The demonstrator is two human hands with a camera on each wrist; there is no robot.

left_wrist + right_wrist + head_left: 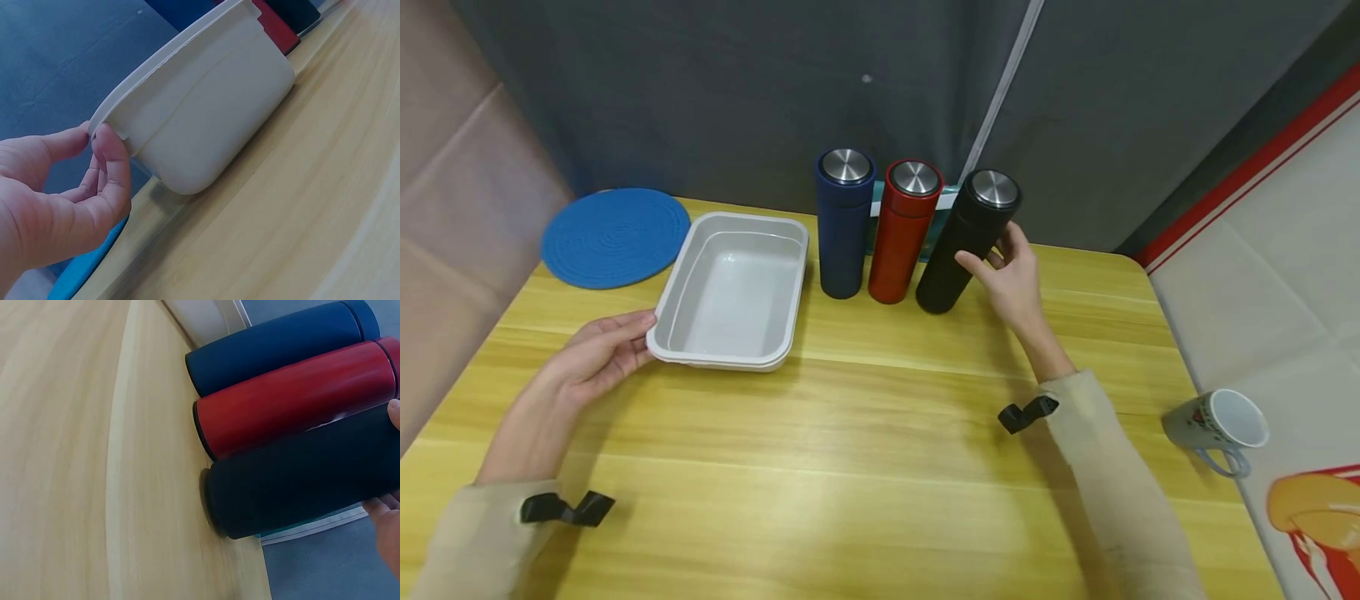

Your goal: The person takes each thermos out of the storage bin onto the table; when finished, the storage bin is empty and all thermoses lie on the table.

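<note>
Now black flask (964,243) in right hand (1011,279), tray (730,292) at left hand (591,358).

- Left hand (591,358): low on the near left, forearm in a beige sleeve, palm turned inward, thumb and fingertips (112,147) pinching lightly, fingers only gently bent.
- Right hand (1011,279): reached further forward, wrist raised, thumb and fingers curled in a grip.
- Both wrists carry a black strap clip.

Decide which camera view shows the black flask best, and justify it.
The head view: the whole black flask shows, steel lid included, with the right hand round it. The right wrist view shows only its lower body; the left wrist view barely a dark corner.
</note>
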